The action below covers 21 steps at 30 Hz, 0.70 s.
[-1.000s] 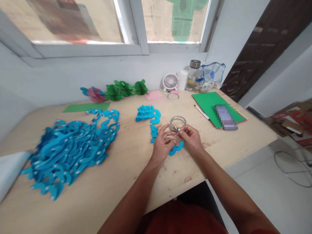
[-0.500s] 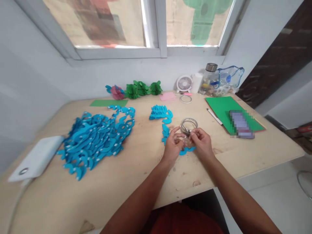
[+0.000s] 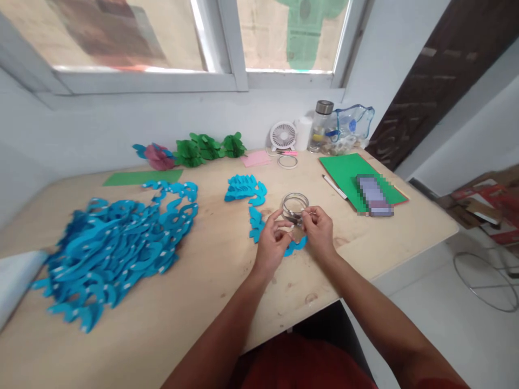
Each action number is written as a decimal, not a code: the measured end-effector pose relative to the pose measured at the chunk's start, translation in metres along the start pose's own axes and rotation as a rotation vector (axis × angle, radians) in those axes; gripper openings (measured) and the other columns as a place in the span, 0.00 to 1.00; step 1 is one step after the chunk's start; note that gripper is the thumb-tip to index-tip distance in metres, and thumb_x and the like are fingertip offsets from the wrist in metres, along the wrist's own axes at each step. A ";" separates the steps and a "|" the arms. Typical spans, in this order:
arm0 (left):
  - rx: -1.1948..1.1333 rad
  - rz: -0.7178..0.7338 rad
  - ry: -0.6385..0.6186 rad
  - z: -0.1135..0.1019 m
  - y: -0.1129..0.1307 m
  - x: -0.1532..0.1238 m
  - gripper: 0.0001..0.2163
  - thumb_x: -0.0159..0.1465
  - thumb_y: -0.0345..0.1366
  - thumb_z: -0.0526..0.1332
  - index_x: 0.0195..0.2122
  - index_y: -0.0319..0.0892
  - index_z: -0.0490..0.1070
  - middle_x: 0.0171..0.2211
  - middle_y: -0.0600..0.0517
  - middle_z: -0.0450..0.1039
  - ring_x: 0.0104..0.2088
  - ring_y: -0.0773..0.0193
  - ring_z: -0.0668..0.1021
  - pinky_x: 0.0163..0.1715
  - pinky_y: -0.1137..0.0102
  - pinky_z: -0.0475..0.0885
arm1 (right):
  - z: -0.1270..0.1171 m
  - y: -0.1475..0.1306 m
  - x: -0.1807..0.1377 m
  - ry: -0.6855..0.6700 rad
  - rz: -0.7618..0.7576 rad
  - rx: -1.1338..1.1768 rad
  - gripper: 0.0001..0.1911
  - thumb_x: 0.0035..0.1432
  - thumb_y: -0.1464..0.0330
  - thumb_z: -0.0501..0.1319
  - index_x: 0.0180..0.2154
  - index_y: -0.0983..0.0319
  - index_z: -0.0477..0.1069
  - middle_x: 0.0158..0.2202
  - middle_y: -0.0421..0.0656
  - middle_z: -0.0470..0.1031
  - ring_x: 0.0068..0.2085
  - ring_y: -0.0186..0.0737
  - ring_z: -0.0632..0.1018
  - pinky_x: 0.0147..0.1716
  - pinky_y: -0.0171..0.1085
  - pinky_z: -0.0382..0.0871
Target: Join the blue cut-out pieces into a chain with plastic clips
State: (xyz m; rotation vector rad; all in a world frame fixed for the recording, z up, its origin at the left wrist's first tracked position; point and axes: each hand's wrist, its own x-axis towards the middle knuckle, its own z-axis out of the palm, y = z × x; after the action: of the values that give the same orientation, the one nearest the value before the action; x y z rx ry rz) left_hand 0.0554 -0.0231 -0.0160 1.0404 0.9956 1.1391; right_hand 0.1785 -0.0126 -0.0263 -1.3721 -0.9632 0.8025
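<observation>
My left hand (image 3: 271,243) is curled with its thumb and fingers drawn together, a tiny white bit at the tips. Beside it, my right hand (image 3: 319,228) pinches at the near edge of a pair of thin grey rings (image 3: 295,203) that look like narrow tape rolls. What the fingertips hold is too small to make out. Just under the hands lies a curved blue paper piece (image 3: 295,247), partly hidden. More blue paper pieces (image 3: 256,222) run from left of my left hand back to a folded blue stack (image 3: 242,187).
A large heap of blue paper pieces (image 3: 121,243) with white bits spreads at left. Behind stand green paper shapes (image 3: 208,148), a small fan (image 3: 283,136) and a bottle (image 3: 322,127). To the right lie a white pen (image 3: 334,187), a green sheet (image 3: 344,165) and a phone (image 3: 373,194).
The view has swung to the right, so everything on the table sits further left. My right hand's fingertips have moved up to the rings' edge; my left hand keeps nearly the same pose.
</observation>
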 end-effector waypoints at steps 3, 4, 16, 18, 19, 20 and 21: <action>0.007 0.006 -0.035 0.001 -0.001 -0.001 0.29 0.51 0.29 0.63 0.55 0.45 0.60 0.38 0.50 0.72 0.25 0.71 0.76 0.26 0.74 0.70 | -0.001 0.002 0.000 0.015 -0.011 -0.055 0.10 0.51 0.61 0.58 0.31 0.61 0.66 0.14 0.32 0.63 0.16 0.30 0.65 0.17 0.29 0.56; 0.007 0.008 -0.043 0.001 -0.001 -0.001 0.29 0.50 0.29 0.64 0.55 0.44 0.60 0.37 0.50 0.72 0.25 0.71 0.75 0.26 0.74 0.71 | -0.001 0.003 0.000 0.016 -0.012 -0.066 0.10 0.52 0.61 0.58 0.31 0.61 0.66 0.14 0.32 0.63 0.16 0.30 0.65 0.17 0.30 0.56; -0.018 0.022 -0.115 0.007 0.001 -0.007 0.32 0.49 0.27 0.64 0.56 0.46 0.59 0.38 0.51 0.71 0.30 0.70 0.76 0.31 0.75 0.71 | 0.000 0.002 -0.001 0.019 -0.037 -0.063 0.09 0.52 0.61 0.58 0.30 0.61 0.66 0.15 0.32 0.63 0.17 0.30 0.64 0.17 0.30 0.55; -0.004 0.038 -0.122 0.008 0.000 -0.009 0.32 0.49 0.26 0.63 0.56 0.47 0.59 0.39 0.51 0.70 0.29 0.71 0.75 0.30 0.75 0.71 | 0.000 0.002 -0.002 0.019 -0.038 -0.066 0.09 0.51 0.61 0.58 0.30 0.61 0.66 0.15 0.32 0.63 0.17 0.31 0.64 0.17 0.30 0.56; 0.004 0.048 -0.119 0.008 0.000 -0.009 0.32 0.50 0.26 0.63 0.57 0.47 0.59 0.40 0.50 0.70 0.29 0.72 0.75 0.29 0.76 0.71 | 0.000 0.003 -0.002 0.016 -0.038 -0.066 0.09 0.51 0.61 0.58 0.30 0.61 0.66 0.15 0.32 0.63 0.17 0.31 0.64 0.17 0.30 0.56; 0.012 0.060 -0.112 0.009 0.000 -0.010 0.32 0.50 0.26 0.62 0.57 0.47 0.59 0.41 0.50 0.70 0.28 0.73 0.75 0.29 0.76 0.71 | 0.000 0.003 -0.002 0.014 -0.038 -0.065 0.09 0.52 0.61 0.58 0.30 0.61 0.66 0.15 0.32 0.63 0.17 0.30 0.64 0.18 0.30 0.56; 0.018 0.072 -0.100 0.009 0.000 -0.011 0.32 0.50 0.26 0.62 0.57 0.48 0.58 0.42 0.49 0.70 0.27 0.73 0.74 0.28 0.77 0.70 | 0.001 0.004 -0.002 0.012 -0.038 -0.066 0.09 0.52 0.61 0.58 0.30 0.61 0.66 0.15 0.32 0.63 0.17 0.30 0.64 0.18 0.30 0.56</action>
State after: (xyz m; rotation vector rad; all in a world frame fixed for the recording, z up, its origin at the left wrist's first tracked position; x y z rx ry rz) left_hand 0.0627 -0.0346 -0.0127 1.1447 0.8969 1.1265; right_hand 0.1775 -0.0138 -0.0301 -1.4097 -1.0112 0.7389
